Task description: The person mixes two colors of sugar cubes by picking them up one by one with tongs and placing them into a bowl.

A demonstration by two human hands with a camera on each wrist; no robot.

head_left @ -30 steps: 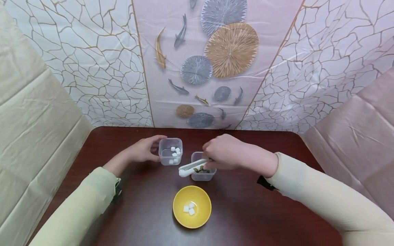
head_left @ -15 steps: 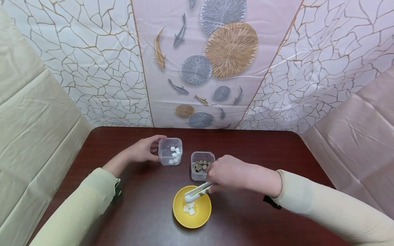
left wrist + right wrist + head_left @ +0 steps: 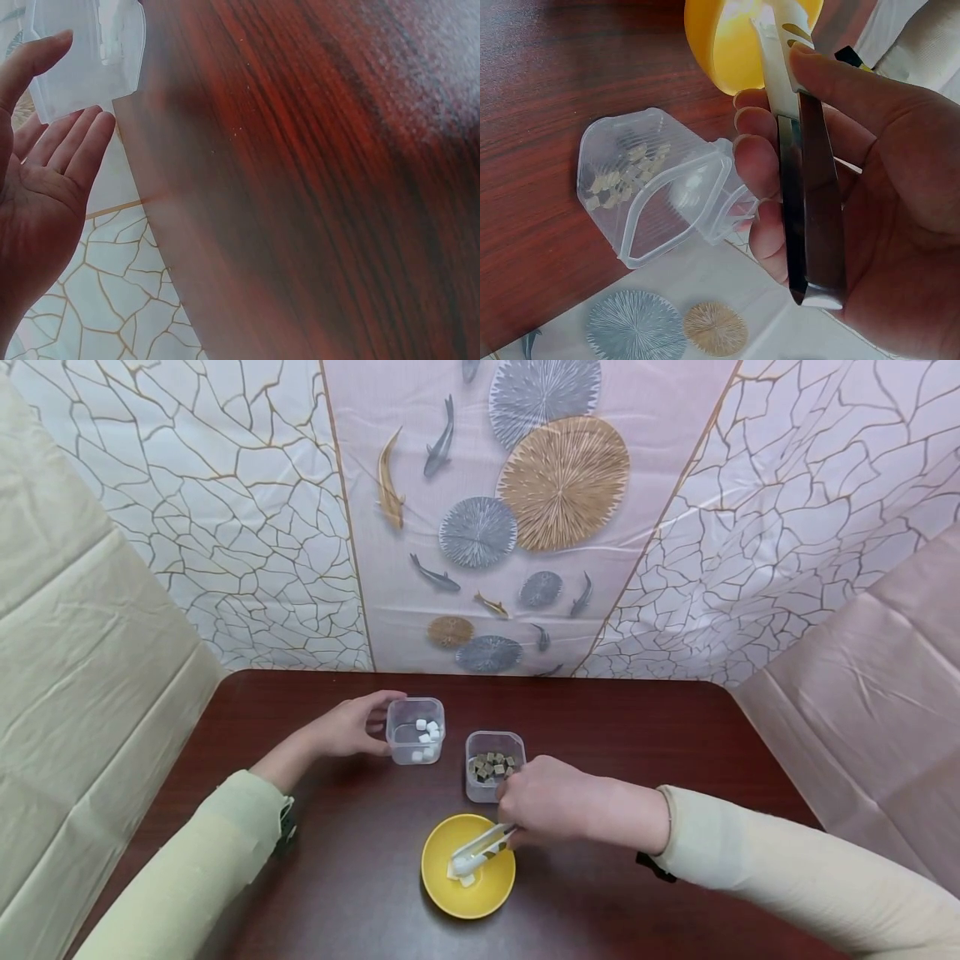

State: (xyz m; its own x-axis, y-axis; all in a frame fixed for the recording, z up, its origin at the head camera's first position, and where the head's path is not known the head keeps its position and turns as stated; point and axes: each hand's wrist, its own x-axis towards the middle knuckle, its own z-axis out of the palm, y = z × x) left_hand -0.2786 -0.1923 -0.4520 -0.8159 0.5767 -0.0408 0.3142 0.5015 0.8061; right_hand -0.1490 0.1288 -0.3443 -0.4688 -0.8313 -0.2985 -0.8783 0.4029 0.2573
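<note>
One pair of tongs [image 3: 483, 848] was in the right hand [image 3: 551, 802], whose fingers were curled round the metal handle, the thumb laid on the white part. The tongs slanted down into the yellow bowl [image 3: 487, 897], their tips at white pieces [image 3: 468, 882] on its bottom; whether the tips had hold of a piece could not be made out. The bowl sat on the dark red counter [image 3: 360, 877], nearer the head camera than either tub.

The left hand [image 3: 347, 727] held the left tub [image 3: 401, 737] from its outer side, thumb and fingers set round it. That clear tub stood upright and contained several white cubes [image 3: 429, 727], mostly toward its right side. The right tub [image 3: 480, 793], also clear and upright, stood beyond the bowl and apart from the left tub. Brown cubes [image 3: 491, 766] lay in it. The right hand was just beside this tub; any touch between them could not be told.

Pale sleeves covered the forearms, and a dark band [image 3: 655, 867] showed at the right wrist. Behind the counter hung a cloth [image 3: 405, 643] printed with fish, round discs and crackle lines.
</note>
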